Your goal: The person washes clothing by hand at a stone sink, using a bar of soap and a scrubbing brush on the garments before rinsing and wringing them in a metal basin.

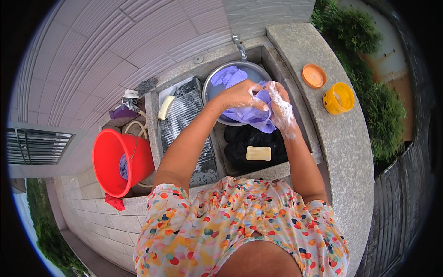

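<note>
Both my hands grip a wet lilac cloth [249, 114] over the near right side of a round metal basin [206, 88]. My left hand [244, 94] pinches the cloth between thumb and fingers. White suds coat my right hand [281, 107], which clasps the same cloth from the other side. More of the lilac fabric lies in the cloudy water at the basin's far left. Just below the basin, a yellowish soap bar [258, 153] rests on dark wet cloth [235, 149] in the sink.
A ribbed washboard [183, 114] with a pale soap bar [166, 107] lies left of the basin. Farther left stands a red bucket [143, 162] with purple cloth inside. The faucet [240, 46] is behind. A yellow tub [330, 100] and orange lid [314, 75] sit on the right-hand ledge [349, 145].
</note>
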`<state>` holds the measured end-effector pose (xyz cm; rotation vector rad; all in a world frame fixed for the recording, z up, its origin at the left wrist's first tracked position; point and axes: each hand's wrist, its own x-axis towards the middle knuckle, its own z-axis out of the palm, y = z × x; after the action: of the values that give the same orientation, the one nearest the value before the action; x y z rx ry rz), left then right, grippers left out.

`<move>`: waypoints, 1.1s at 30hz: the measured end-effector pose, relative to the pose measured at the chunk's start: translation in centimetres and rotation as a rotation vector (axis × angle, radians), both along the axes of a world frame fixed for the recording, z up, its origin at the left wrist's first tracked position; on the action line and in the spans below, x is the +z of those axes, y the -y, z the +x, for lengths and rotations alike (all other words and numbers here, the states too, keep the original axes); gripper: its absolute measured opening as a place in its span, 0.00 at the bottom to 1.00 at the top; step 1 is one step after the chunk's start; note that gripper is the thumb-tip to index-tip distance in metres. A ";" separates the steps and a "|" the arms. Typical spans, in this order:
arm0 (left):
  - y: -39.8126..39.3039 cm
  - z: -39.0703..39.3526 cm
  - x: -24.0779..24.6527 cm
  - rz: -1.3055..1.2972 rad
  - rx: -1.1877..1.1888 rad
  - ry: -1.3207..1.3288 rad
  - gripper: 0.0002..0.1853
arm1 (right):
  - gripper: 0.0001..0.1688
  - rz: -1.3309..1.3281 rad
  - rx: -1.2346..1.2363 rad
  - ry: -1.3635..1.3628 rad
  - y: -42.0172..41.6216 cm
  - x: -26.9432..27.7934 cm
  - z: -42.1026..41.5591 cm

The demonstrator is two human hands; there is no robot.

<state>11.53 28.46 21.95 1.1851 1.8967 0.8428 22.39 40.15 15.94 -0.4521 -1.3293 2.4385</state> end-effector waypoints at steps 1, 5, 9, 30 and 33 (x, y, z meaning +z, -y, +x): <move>0.0 0.0 0.4 -0.007 0.004 0.045 0.19 | 0.18 -0.006 0.033 -0.013 -0.1 0.3 0.1; 2.5 -1.3 0.6 0.314 0.261 0.415 0.11 | 0.18 0.061 0.131 -0.018 -1.1 2.1 1.4; 3.3 -1.1 0.6 0.567 0.478 0.788 0.14 | 0.16 0.102 0.107 0.032 -1.5 -0.5 1.8; -2.4 9.0 -1.9 0.664 0.377 -0.798 0.16 | 0.18 -0.790 0.135 -0.178 3.7 -2.3 0.9; -2.8 4.4 -3.5 0.491 0.642 -0.731 0.21 | 0.18 -0.282 0.026 0.314 4.6 -0.7 0.2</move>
<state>15.91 31.26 18.46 1.2844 2.8685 1.4093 22.60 35.60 15.24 -0.9273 -1.1041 2.6701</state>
